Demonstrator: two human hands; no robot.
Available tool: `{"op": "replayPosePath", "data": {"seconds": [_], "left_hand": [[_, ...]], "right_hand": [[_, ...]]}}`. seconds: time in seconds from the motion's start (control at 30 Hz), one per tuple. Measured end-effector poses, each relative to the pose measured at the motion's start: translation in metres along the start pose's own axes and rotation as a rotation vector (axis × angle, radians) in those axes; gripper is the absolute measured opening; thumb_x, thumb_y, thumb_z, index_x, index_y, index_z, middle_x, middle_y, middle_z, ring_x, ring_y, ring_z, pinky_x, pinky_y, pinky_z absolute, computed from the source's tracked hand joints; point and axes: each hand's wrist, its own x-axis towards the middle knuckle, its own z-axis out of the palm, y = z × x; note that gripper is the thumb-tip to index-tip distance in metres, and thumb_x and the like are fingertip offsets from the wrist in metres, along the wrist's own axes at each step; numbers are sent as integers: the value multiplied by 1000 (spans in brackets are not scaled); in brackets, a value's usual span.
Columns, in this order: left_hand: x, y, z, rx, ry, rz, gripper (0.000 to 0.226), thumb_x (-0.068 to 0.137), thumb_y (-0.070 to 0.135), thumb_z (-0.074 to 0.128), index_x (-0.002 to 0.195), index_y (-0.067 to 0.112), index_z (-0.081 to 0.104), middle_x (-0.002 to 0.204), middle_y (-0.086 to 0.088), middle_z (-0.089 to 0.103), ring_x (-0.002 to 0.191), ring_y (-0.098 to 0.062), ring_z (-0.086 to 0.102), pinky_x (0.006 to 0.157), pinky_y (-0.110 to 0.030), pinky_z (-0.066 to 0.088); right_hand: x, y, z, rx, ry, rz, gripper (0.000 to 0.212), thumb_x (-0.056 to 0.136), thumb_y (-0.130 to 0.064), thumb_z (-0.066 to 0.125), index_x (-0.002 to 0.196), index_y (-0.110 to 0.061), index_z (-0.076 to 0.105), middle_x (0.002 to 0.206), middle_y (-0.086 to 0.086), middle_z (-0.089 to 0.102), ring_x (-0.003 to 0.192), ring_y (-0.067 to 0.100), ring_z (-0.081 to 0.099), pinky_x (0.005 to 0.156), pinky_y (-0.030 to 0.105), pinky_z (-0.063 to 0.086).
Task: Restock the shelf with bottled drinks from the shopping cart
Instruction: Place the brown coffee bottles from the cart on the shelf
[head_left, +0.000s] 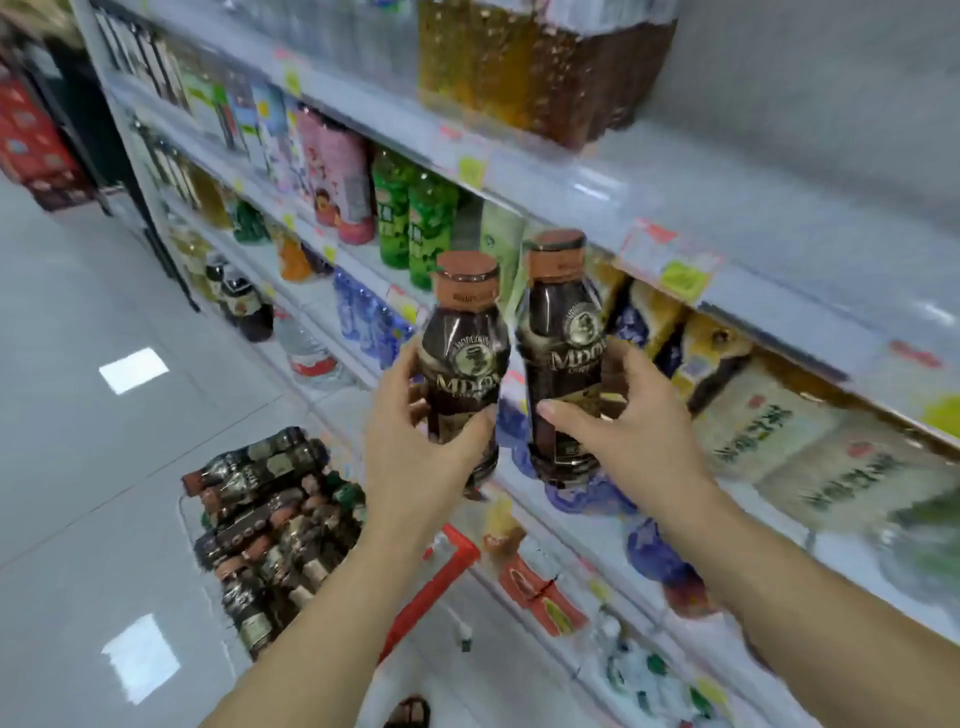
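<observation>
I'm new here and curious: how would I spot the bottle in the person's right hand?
Find the white shelf; two dark coffee bottles are held upright before it. The right hand grips the right bottle, raised higher and nearer the shelf than the left bottle.

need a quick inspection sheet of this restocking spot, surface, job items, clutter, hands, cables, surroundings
surface: white store shelf in several tiers, price tags along the edges
job's things: two dark coffee bottles with brown caps, upright and side by side, left bottle and right bottle; shopping cart with red trim below, holding many more of the same bottles lying down
clutter: green bottles, pink bottles, blue water bottles and bagged goods fill the tiers
hands: left hand grips the left bottle; right hand grips the right bottle
cables: nothing seen
surroundings: pale tiled floor, red boxes stacked far down the aisle
</observation>
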Motion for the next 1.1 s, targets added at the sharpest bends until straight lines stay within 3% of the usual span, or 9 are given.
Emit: {"op": "replayPosePath", "data": {"seconds": [0.1,0.27,0.37,0.5,0.57,0.67,0.77,0.9,1.1], "left_hand": [[-13,61,43,-90,-77,193,69,72,30,74,132,40,43,122,9,58,107,-5,58,83,-19,49],[-42,147,109,-256,-250,488,65,75,18,75,129,38,45,119,22,58,108,0,59,83,-15,49],[-58,182,146,-258,-329,598,68,76,29,72,134,38,39,127,14,54,113,-4,56,87,-20,48],[-77,208,196,-209,-384,722,74,74,16,73,128,49,34,122,32,47,114,11,48,91,-12,43],[-82,210,217,-188,-431,722,73,74,10,74,127,46,39,120,31,47,112,16,46,89,-5,38],[-86,214,244,-180,-525,687,66,78,9,73,132,34,44,122,20,53,112,14,48,85,-1,36],[-86,223,268,-160,-595,684,64,78,12,72,131,35,44,123,18,55,113,9,50,88,-7,40],[-85,227,295,-110,-654,664,67,78,17,72,135,35,41,125,15,56,115,-1,53,94,-30,49],[-75,230,329,-120,-668,578,70,76,12,71,136,33,41,125,10,57,115,-6,54,96,-36,48]], "right_hand": [[-21,-32,-77,23,175,-102,53,67,-21,81,113,-26,55,93,-26,61,82,-14,57,71,5,43],[-67,-63,-183,77,397,-244,46,67,-16,80,103,-32,57,91,-19,67,84,-3,63,66,8,47],[-92,-71,-233,54,520,-315,46,66,-21,78,105,-30,56,94,-18,68,90,1,63,77,13,48],[-116,-54,-288,-45,618,-328,55,69,-8,79,118,-14,52,109,-3,65,100,10,62,88,27,49],[-125,-39,-309,-116,667,-292,59,69,-7,78,121,-14,51,109,-7,64,100,6,62,89,24,48],[-130,-18,-337,-199,742,-249,60,68,-6,78,118,-27,50,104,-25,59,94,-10,57,83,8,43],[-124,2,-360,-224,807,-164,60,67,-5,79,117,-25,53,96,-27,57,91,0,58,81,15,43],[-100,26,-388,-163,948,-62,57,69,-6,78,119,-15,53,98,-12,59,95,12,57,80,23,44],[-46,55,-431,-158,1078,92,52,72,-17,77,117,-5,55,110,15,66,100,32,62,86,41,50]]}}
